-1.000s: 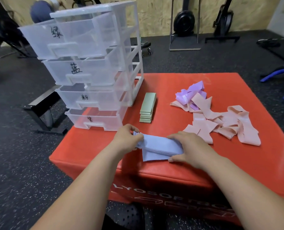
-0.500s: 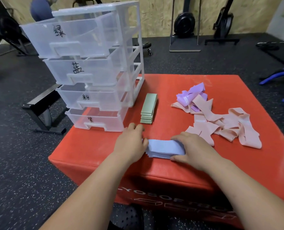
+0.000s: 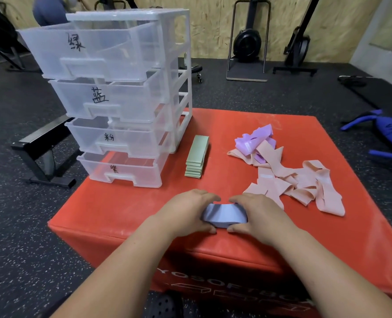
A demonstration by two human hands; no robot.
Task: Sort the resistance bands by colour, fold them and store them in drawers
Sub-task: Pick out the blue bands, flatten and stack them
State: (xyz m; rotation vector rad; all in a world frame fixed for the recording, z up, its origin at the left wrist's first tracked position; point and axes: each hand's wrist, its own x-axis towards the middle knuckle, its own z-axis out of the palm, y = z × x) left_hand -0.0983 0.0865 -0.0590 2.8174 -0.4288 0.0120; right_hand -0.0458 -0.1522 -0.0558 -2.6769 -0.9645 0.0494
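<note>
Neatly, blue bands [image 3: 224, 215] gripped from both ends.
Left hand [image 3: 190, 212] and right hand [image 3: 257, 214] curl round them just in front of the drawers [image 3: 121, 99], probably to keep the folds together.

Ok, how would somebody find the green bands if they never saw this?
Find the big red box holding the clear drawer tower. Just right of the tower's lowest drawers lies the green stack. It alone is neatly folded and untouched; the pink bands and purple bands sprawl loose.

four drawers [image 3: 112, 143], two hands [image 3: 187, 213], one box [image 3: 121, 216]
</note>
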